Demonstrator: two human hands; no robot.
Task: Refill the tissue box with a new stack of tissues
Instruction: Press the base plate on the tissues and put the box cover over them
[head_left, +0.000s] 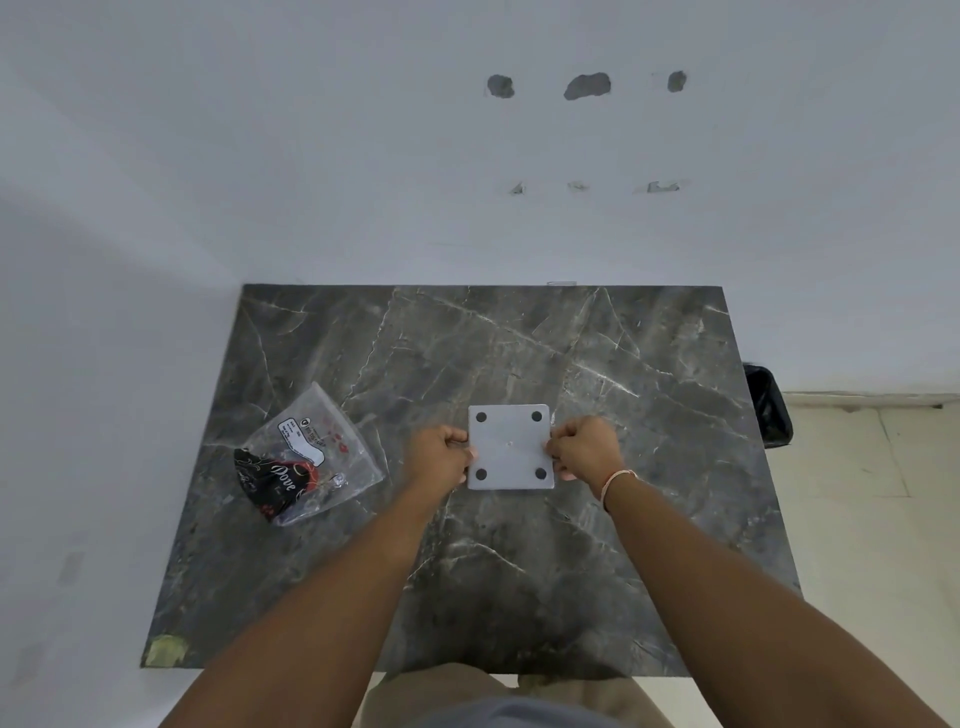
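Tissue box (510, 447), upside down near the bench (649, 364) centre, four dark feet up. Left hand (441, 457) and right hand (584, 449) pinch its opposite side edges. Probably rigid, light, smooth: grip the sides. Plastic bag (311, 457) lies toward the bench's left edge.

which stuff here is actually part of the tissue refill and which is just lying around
Part of the job:
- grey tissue box, turned so its underside with four dark round feet faces up
- left hand and right hand, each with a closed grip on one side of the box

Just lying about:
- clear plastic packet with a black Dove wrapper inside
- black bin bag beside the marble table
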